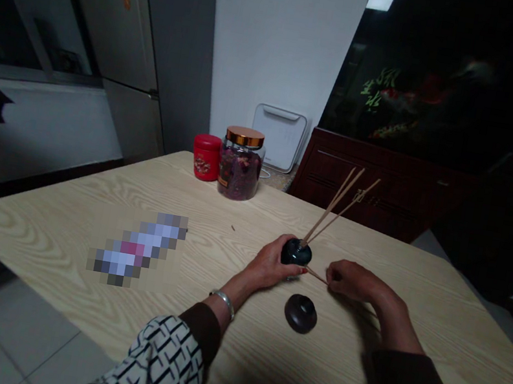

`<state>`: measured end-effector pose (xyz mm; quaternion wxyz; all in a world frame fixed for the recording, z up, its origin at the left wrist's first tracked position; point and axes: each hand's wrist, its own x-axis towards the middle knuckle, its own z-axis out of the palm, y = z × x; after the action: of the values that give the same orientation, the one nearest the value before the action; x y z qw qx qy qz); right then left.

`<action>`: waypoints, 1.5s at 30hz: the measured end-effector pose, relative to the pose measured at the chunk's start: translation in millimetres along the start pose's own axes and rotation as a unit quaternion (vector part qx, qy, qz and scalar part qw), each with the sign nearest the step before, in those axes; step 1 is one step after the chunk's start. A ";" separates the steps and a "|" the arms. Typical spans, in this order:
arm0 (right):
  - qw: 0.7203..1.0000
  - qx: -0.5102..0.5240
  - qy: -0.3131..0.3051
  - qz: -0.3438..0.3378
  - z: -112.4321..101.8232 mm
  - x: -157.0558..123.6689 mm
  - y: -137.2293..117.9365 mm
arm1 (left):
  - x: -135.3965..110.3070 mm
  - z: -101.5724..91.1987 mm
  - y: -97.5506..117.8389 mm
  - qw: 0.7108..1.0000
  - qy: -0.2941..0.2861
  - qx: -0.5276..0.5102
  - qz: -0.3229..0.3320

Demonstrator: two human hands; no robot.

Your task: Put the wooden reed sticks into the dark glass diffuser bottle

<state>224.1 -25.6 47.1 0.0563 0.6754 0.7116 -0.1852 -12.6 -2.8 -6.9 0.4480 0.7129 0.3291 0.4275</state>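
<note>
My left hand (268, 265) is wrapped round a small dark round pot (296, 252) on the table. Several thin wooden sticks (331, 209) stand out of its mouth, leaning to the right. A little to the right, my right hand (353, 282) is closed on one end of another thin stick (317, 275). That stick's other end lies by my left thumb, at the pot's side; whether it touches the pot I cannot tell. Nearer to me, a dark round lid (300, 313) with a knob rests on the wood.
Toward the back of the wooden table (102, 199) stand a red canister (205, 158) and a glass jar (240, 166) with a copper-coloured lid. A blurred-out flat object (141, 248) lies at the left. A short dark sliver (233, 228) is mid-table.
</note>
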 end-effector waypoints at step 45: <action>0.995 -0.090 0.011 0.029 -10.1 -13.5 -4.1 | -1.6 -1.0 1.1 1.000 0.001 0.000 -0.002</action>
<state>223.0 -34.9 61.6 0.1144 0.6900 0.7061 -0.1107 -14.0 -4.2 -6.2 0.4486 0.7117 0.3310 0.4275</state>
